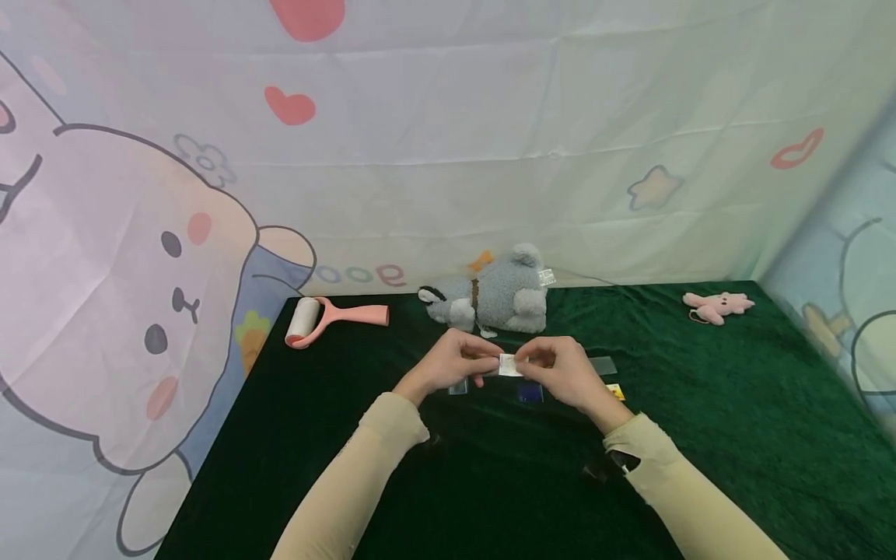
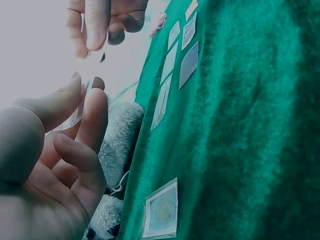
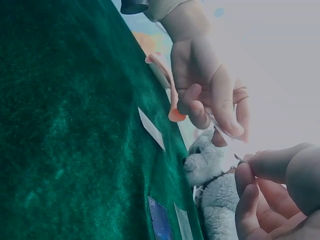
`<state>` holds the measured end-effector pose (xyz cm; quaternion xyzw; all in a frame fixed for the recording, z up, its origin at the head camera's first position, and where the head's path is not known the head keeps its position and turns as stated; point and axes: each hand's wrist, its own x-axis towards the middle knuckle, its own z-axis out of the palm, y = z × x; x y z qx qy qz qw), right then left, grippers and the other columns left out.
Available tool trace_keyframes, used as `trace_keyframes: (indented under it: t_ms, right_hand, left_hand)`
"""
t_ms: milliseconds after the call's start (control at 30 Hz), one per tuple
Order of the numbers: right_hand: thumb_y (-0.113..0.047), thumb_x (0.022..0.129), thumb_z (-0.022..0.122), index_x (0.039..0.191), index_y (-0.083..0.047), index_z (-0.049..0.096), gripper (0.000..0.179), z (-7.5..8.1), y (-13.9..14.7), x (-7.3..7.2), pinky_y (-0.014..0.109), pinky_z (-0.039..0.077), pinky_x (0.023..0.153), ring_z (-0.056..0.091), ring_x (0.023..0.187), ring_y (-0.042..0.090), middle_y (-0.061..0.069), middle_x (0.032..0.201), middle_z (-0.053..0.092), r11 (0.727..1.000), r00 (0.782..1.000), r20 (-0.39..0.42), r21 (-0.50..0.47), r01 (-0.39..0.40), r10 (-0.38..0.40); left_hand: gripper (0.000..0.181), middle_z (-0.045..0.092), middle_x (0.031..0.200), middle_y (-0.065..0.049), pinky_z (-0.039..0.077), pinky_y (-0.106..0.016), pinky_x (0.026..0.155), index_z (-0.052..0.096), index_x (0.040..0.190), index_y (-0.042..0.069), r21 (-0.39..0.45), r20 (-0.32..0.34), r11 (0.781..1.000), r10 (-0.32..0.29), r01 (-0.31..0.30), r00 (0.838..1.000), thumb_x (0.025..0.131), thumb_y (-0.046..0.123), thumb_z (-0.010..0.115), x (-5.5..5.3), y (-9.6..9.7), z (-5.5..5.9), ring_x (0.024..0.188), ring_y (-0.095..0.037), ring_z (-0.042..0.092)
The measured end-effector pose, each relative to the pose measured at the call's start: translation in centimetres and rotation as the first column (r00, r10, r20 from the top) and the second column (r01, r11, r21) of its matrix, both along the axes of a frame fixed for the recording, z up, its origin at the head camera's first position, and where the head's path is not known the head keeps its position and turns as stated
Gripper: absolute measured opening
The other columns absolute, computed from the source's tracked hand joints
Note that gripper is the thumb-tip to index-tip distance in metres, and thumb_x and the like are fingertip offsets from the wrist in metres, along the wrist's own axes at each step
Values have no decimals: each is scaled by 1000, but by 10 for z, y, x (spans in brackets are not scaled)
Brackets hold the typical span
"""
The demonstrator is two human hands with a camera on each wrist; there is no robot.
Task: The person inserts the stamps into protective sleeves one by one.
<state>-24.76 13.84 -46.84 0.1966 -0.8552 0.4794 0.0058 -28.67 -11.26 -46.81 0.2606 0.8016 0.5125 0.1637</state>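
Note:
Over the table my left hand [image 1: 453, 361] pinches a clear plastic sleeve [image 2: 75, 116] between thumb and fingers. My right hand [image 1: 562, 369], facing it, pinches a small thin stamp [image 3: 239, 158] by thumb and fingertip, seen almost edge-on in the right wrist view. In the head view a pale piece [image 1: 509, 365] shows between the two hands. Below the left hand lies a sleeve with a stamp in it [image 2: 162, 211]. A dark blue stamp [image 1: 530, 393] with a toothed edge lies under the right hand, close to an unfilled clear sleeve [image 3: 183, 222].
Several sleeves and stamps, among them a yellow stamp [image 1: 616, 391], lie right of the hands. A grey plush toy [image 1: 500, 295] lies behind them. A pink-handled lint roller [image 1: 350, 313] is at the back left, a pink plush [image 1: 719, 306] at the back right. Green cloth [image 1: 504, 498] covers the table.

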Motion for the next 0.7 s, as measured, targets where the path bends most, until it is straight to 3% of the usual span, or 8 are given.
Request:
trace_keyframes:
  t_ms: [233, 333, 500, 700]
  right_hand:
    - [-13, 98, 76, 105, -11, 78, 8, -1, 0, 0, 34, 56, 69, 68, 81, 17, 5, 98, 75, 1000, 999, 34, -20, 8, -8]
    - [-13, 98, 76, 105, -10, 78, 8, -2, 0, 0, 34, 56, 69, 70, 81, 17, 5, 98, 75, 1000, 999, 41, -27, 8, -7]
    - [-13, 98, 76, 106, -10, 78, 9, -3, 1, 0, 33, 56, 65, 69, 79, 17, 6, 98, 75, 999, 999, 54, -40, 4, -2]
    - [-12, 98, 75, 107, -9, 77, 10, -3, 2, -1, 31, 56, 68, 70, 81, 18, 8, 101, 75, 998, 998, 60, -57, -14, 17]
  left_hand:
    - [27, 77, 97, -16, 59, -50, 76, 75, 129, 10, -38, -66, 999, -16, 14, 998, 104, 18, 70, 3, 2, 0, 77, -43, 70]
    - [31, 77, 97, -14, 59, -44, 71, 74, 130, 10, -77, -88, 997, -28, 21, 996, 101, 20, 74, 5, 4, 0, 75, -39, 71]
    - [44, 74, 104, 2, 58, -33, 65, 74, 131, 15, -184, -162, 983, -30, -1, 986, 89, 22, 87, 7, 7, 1, 71, -20, 69]
    - [46, 71, 115, -1, 54, -27, 62, 71, 134, 16, -287, -242, 958, -47, -25, 969, 91, 18, 86, 11, 10, 5, 66, -11, 62]
